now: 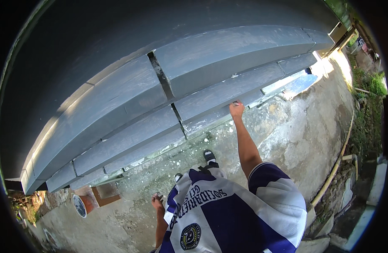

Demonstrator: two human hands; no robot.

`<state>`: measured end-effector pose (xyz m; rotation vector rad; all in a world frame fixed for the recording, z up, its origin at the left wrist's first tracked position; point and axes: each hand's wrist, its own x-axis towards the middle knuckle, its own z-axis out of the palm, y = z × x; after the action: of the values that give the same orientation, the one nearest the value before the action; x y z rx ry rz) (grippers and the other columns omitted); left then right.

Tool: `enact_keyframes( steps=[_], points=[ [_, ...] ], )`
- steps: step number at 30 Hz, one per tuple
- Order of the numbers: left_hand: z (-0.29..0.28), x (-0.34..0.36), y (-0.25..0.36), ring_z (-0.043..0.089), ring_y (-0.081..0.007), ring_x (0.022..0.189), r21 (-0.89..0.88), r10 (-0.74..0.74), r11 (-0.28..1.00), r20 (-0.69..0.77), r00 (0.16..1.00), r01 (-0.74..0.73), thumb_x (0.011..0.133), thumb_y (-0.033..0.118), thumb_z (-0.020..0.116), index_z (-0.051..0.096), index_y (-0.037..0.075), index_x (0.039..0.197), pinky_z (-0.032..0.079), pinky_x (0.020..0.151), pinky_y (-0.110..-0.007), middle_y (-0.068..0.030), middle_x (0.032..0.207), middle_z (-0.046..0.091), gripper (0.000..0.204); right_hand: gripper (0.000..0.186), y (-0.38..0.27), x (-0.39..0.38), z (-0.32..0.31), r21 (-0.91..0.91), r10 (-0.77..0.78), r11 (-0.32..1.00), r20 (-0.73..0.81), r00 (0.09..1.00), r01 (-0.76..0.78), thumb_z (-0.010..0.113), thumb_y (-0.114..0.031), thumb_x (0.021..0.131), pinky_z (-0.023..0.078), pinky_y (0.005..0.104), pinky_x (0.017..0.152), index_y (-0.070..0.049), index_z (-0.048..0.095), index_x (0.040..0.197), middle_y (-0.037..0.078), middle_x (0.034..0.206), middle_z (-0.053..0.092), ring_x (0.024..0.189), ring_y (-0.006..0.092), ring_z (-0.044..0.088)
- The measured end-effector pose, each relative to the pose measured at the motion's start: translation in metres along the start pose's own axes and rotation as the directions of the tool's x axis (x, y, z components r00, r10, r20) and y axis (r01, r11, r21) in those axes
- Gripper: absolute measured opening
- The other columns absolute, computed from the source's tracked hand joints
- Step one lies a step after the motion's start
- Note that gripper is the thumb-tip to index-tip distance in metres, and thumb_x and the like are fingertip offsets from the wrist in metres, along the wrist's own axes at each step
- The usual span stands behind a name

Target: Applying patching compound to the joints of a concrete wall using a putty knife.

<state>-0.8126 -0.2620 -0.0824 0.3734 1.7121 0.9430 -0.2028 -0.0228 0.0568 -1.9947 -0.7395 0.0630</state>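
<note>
Long grey-painted ledges run in stepped bands across the wall in front of me, with dark vertical gaps between sections. My right hand reaches forward to the lowest grey band, its fingers closed together at the edge. Something small and pale may be between them, too small to name. Down by my left side, apart from the wall, hangs my left hand. Its fingers are curled, with a small dark thing at them that I cannot make out.
An orange bucket with greyish contents stands at the left beside a brown rectangular board. White spots mark the concrete floor near my sandaled feet. A blue sheet lies by the wall's far right end. A yellowish pipe edges the floor at right.
</note>
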Motion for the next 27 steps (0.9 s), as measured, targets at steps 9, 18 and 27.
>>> enact_keyframes(
  steps=[9,18,27],
  points=[
    [-0.013,0.037,0.009,0.062,-0.0203,0.081,-0.029,0.28,0.954,0.44,0.853,-0.298,0.083,0.007,0.048,0.055,0.008,0.103,0.045,0.055,-0.028,-0.005,0.103,0.06,0.021,0.011,0.001,-0.057,0.005,0.375,-0.515,0.805,0.058,0.856,0.459,0.059,-0.006,0.076,0.046,0.0291,0.052,-0.002,0.048,0.078,0.013,0.062,0.054,0.057,0.0201,0.058],
    [0.023,0.024,0.08,0.062,-0.0202,0.081,0.227,0.147,0.927,0.513,0.846,-0.298,0.083,0.006,0.047,0.055,0.007,0.103,0.045,0.055,-0.028,-0.0054,0.104,0.06,0.021,0.01,0.038,0.012,-0.015,0.301,-0.114,0.937,-0.214,0.97,0.176,0.056,-0.003,0.072,0.043,0.0395,0.053,-0.001,0.047,0.076,0.018,0.064,0.053,0.063,0.0392,0.054],
    [0.054,0.007,0.078,0.062,-0.0202,0.081,0.389,0.002,0.893,0.501,0.866,-0.227,0.083,0.005,0.047,0.054,0.007,0.104,0.045,0.055,-0.027,-0.0058,0.106,0.059,0.022,0.012,-0.048,-0.18,0.066,0.632,-0.361,0.757,0.194,0.912,0.165,0.057,-0.001,0.072,0.043,0.0356,0.058,-0.002,0.046,0.077,0.015,0.068,0.053,0.066,0.0352,0.055]
  ],
)
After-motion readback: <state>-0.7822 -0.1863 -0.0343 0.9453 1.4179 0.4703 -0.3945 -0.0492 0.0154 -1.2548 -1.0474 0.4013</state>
